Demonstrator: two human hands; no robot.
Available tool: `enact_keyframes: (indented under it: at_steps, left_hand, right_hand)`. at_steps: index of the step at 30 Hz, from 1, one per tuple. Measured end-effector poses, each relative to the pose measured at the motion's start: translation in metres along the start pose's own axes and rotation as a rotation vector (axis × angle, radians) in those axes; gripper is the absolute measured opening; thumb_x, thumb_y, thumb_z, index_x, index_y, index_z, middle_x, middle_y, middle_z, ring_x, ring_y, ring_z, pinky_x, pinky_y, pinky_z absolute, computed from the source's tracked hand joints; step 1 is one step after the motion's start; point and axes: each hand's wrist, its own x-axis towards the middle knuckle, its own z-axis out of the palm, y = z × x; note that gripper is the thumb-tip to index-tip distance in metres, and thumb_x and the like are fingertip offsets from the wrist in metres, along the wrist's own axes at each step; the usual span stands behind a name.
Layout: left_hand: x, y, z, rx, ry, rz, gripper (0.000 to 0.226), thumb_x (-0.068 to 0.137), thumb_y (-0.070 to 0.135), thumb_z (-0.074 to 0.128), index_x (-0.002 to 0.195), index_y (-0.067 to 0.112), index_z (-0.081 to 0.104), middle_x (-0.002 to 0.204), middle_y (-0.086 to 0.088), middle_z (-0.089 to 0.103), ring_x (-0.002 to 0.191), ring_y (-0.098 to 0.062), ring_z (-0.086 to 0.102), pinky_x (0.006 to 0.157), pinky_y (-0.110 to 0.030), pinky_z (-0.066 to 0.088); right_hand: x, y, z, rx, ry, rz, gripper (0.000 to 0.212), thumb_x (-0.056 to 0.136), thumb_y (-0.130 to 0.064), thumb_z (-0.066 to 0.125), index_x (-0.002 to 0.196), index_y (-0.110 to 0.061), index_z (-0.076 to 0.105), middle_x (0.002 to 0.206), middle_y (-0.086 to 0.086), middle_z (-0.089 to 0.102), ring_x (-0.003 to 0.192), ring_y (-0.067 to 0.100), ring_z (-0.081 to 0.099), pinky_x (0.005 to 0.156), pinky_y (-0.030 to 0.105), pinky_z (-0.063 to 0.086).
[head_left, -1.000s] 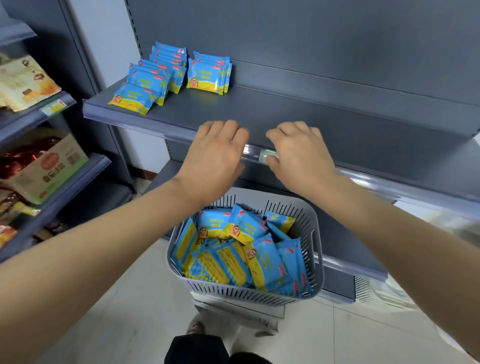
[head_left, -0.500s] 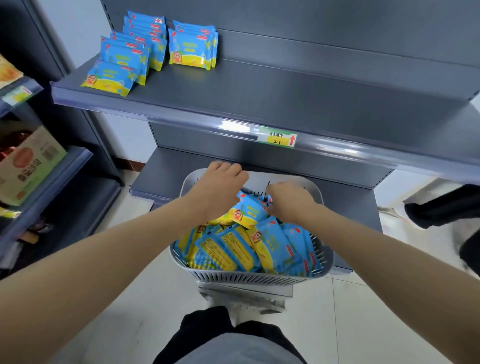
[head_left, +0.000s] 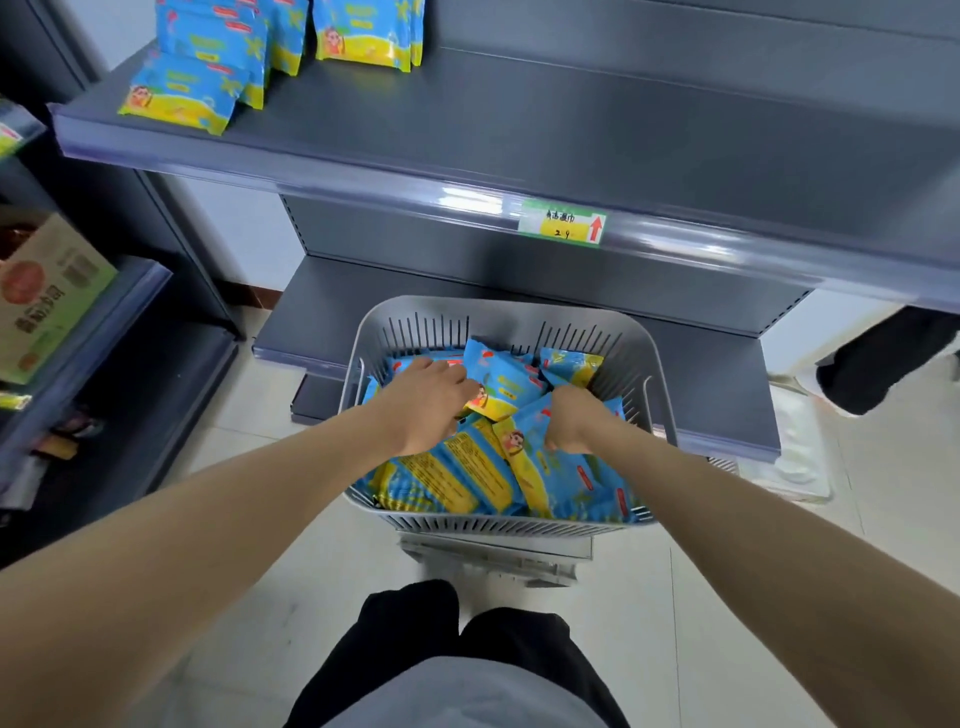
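The blue-and-yellow packets (head_left: 467, 483) lie heaped in a grey slotted basket (head_left: 498, 307), which stands on a low grey stand (head_left: 498, 558) in front of the shelving. One top packet (head_left: 506, 382) sits tilted above the rest, near the far wall of the basket, its cartoon print facing up. The left hand (head_left: 428, 402) is down in the basket at the left edge of this packet, its fingers curled round that edge and the back of the hand facing the camera. The right hand (head_left: 571, 421) is just beside it to the right, knuckles up and fingers bent down into the pile; the fingertips are hidden among the wrappers, so it cannot be told whether they have closed on one. Both bare forearms reach in from the lower corners.

Above the basket runs a dark grey shelf (head_left: 623, 130) with a green and yellow price tag (head_left: 563, 228) in its front rail. At its far left end stand shelved packets (head_left: 208, 67) of the same kind, in leaning rows. A lower shelf (head_left: 322, 306) lies behind the basket. On the left, a side rack (head_left: 104, 322) carries a brown carton (head_left: 47, 291). The floor (head_left: 753, 597) is pale tile, and a dark trouser leg (head_left: 883, 353) shows at the right edge.
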Motion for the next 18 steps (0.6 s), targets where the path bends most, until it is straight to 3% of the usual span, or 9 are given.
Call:
enact_keyframes:
  at_steps: [2, 6, 8, 9, 11, 15, 18]
  left_hand:
    - [0.001, 0.001, 0.005, -0.026, -0.041, 0.012, 0.047, 0.089, 0.029, 0.058, 0.132, 0.018, 0.043, 0.12, -0.003, 0.051, 0.111, -0.022, 0.047, 0.099, -0.033, 0.03]
    - [0.009, 0.005, 0.019, -0.068, -0.168, 0.045, 0.051, 0.087, 0.03, 0.062, 0.134, 0.02, 0.044, 0.131, -0.002, 0.049, 0.117, -0.023, 0.046, 0.104, -0.035, 0.029]
    - [0.014, 0.009, 0.027, -0.094, -0.235, 0.043, 0.053, 0.087, 0.028, 0.062, 0.136, 0.022, 0.043, 0.136, -0.001, 0.046, 0.121, -0.024, 0.044, 0.107, -0.036, 0.029]
    - [0.017, 0.011, 0.031, -0.097, -0.266, 0.04, 0.054, 0.087, 0.026, 0.062, 0.137, 0.023, 0.042, 0.137, -0.001, 0.045, 0.122, -0.025, 0.044, 0.107, -0.037, 0.031]
    - [0.021, 0.013, 0.039, -0.068, -0.314, 0.042, 0.057, 0.087, 0.02, 0.062, 0.139, 0.024, 0.038, 0.136, -0.002, 0.046, 0.122, -0.025, 0.045, 0.103, -0.037, 0.034]
    - [0.028, 0.013, 0.047, -0.062, -0.322, 0.042, 0.066, 0.084, 0.012, 0.065, 0.141, 0.024, 0.034, 0.138, -0.003, 0.043, 0.122, -0.026, 0.046, 0.1, -0.038, 0.04]
    - [0.029, 0.012, 0.046, -0.092, -0.325, 0.054, 0.061, 0.087, 0.017, 0.062, 0.141, 0.023, 0.036, 0.138, -0.004, 0.045, 0.122, -0.026, 0.045, 0.1, -0.035, 0.039]
  right_hand:
    - [-0.004, 0.0, -0.007, 0.03, 0.002, -0.023, 0.039, 0.082, -0.001, 0.055, 0.058, -0.015, 0.028, 0.056, 0.002, 0.023, 0.047, 0.014, 0.021, 0.044, 0.026, 0.017]
    - [-0.022, -0.001, -0.043, 0.044, 0.05, -0.055, 0.03, 0.091, -0.006, 0.046, 0.062, -0.008, 0.038, 0.061, 0.005, 0.035, 0.054, 0.019, 0.034, 0.043, 0.025, 0.022]
    - [-0.03, 0.001, -0.058, 0.077, 0.076, -0.072, 0.015, 0.093, -0.008, 0.043, 0.09, 0.002, 0.053, 0.073, 0.011, 0.049, 0.053, 0.016, 0.036, 0.043, 0.026, 0.025]
    - [-0.032, 0.002, -0.063, 0.105, 0.086, -0.078, 0.02, 0.093, -0.007, 0.042, 0.106, 0.006, 0.052, 0.078, 0.014, 0.053, 0.053, 0.015, 0.035, 0.044, 0.026, 0.025]
    - [-0.035, 0.004, -0.069, 0.115, 0.106, -0.067, 0.028, 0.093, -0.004, 0.041, 0.118, 0.007, 0.047, 0.073, 0.011, 0.052, 0.051, 0.014, 0.036, 0.044, 0.027, 0.026]
    - [-0.038, 0.005, -0.075, 0.079, 0.177, -0.025, 0.022, 0.091, -0.002, 0.042, 0.113, 0.005, 0.045, 0.064, 0.003, 0.036, 0.052, 0.012, 0.033, 0.048, 0.035, 0.036]
    - [-0.041, 0.005, -0.075, 0.104, 0.17, -0.031, 0.011, 0.091, -0.002, 0.044, 0.1, -0.004, 0.038, 0.064, 0.003, 0.038, 0.053, 0.012, 0.035, 0.046, 0.027, 0.028]
